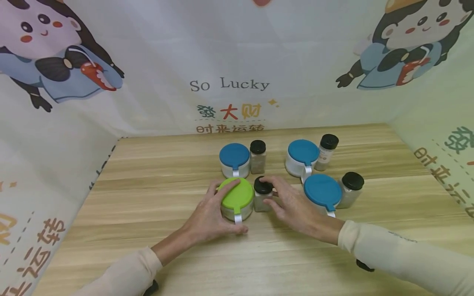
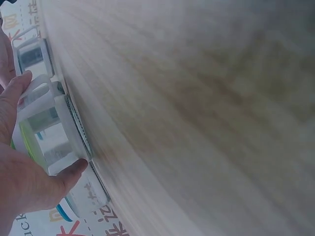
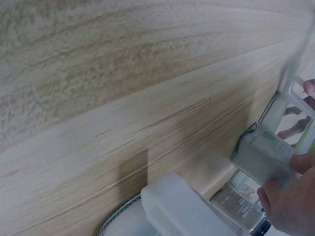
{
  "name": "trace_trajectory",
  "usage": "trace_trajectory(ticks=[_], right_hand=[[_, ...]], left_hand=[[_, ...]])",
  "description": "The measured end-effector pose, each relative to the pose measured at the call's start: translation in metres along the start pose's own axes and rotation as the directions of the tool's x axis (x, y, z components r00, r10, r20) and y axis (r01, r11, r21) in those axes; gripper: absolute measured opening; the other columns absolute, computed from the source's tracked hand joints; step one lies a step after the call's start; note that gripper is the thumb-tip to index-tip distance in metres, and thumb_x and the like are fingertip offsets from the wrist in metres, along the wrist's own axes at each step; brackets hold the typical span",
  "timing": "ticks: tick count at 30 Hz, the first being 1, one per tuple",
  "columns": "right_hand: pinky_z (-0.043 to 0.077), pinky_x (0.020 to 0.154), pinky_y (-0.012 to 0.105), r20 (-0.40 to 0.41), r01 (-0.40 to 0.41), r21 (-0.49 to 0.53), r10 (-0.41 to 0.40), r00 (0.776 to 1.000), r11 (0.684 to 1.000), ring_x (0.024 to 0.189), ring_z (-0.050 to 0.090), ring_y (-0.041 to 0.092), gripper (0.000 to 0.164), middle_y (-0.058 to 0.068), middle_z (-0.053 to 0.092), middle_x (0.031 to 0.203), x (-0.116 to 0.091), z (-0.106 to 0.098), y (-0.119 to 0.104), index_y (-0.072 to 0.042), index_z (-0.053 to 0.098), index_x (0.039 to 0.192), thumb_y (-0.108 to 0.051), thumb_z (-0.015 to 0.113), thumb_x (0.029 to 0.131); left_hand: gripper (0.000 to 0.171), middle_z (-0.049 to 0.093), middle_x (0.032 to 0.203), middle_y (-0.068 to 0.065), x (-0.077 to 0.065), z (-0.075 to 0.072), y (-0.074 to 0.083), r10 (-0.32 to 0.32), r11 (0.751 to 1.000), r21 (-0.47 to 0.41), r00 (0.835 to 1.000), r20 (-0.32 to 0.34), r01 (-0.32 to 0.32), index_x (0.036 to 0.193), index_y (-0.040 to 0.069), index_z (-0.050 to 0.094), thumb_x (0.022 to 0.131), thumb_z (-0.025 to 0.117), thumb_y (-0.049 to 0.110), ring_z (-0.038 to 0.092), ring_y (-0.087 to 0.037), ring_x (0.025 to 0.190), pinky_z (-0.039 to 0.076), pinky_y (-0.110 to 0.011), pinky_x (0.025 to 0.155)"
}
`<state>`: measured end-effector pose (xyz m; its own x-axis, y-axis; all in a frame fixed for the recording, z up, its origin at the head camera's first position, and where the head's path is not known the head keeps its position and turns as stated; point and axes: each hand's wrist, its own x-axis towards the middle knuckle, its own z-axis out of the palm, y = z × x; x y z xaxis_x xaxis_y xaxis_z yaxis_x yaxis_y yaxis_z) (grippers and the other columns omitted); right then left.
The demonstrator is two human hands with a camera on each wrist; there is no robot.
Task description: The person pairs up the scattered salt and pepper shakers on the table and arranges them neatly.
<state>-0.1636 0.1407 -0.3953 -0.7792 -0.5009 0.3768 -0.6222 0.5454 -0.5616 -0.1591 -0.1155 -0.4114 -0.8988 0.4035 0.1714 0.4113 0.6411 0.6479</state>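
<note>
My left hand [image 1: 209, 213] is curled round a clear seasoning jar with a green lid [image 1: 237, 193], thumb near its white handle and a finger lying over the lid. In the left wrist view the jar's clear body [image 2: 54, 142] stands on the wood. Just to its right, my right hand [image 1: 296, 209] holds a small shaker bottle with a black cap [image 1: 263, 201], index finger at the cap and thumb low on the side. The right wrist view shows that bottle's square clear body [image 3: 263, 152] at my fingertips.
Behind stand a blue-lidded jar [image 1: 234, 158] and a black-capped bottle [image 1: 258, 158]. Farther right are another blue-lidded jar [image 1: 301, 154] with a labelled bottle [image 1: 326, 154]. A third blue-lidded jar [image 1: 323, 191] and bottle [image 1: 349, 191] sit beside my right forearm. A printed cloth [image 1: 155, 82] encloses the table.
</note>
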Motion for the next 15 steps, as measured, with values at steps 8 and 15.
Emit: trace_trajectory(ticks=[8, 15], right_hand=[[0.053, 0.094, 0.034, -0.004, -0.005, 0.011, 0.005, 1.0, 1.0, 0.123, 0.058, 0.024, 0.051, 0.013, 0.054, 0.137, -0.001, 0.001, 0.0, -0.005, 0.047, 0.14, 0.0, 0.07, 0.095], [0.047, 0.101, 0.052, -0.007, -0.043, -0.118, 0.043, 0.999, 0.992, 0.133, 0.05, 0.031, 0.061, 0.013, 0.05, 0.147, -0.004, -0.011, -0.004, -0.007, 0.042, 0.148, -0.023, 0.072, 0.098]], left_hand=[[0.116, 0.035, 0.149, -0.014, 0.001, 0.002, 0.001, -0.003, 1.0, -0.006, 1.0, 0.005, 0.003, 0.159, 0.038, 0.032, 0.064, 0.097, 0.046, 0.054, -0.033, 0.12, 0.05, -0.056, 0.093], [0.121, 0.036, 0.152, -0.013, -0.003, -0.006, 0.004, -0.045, 0.999, 0.018, 0.999, -0.026, 0.045, 0.163, 0.031, 0.022, 0.067, 0.092, 0.056, 0.051, -0.035, 0.127, 0.046, -0.062, 0.096]])
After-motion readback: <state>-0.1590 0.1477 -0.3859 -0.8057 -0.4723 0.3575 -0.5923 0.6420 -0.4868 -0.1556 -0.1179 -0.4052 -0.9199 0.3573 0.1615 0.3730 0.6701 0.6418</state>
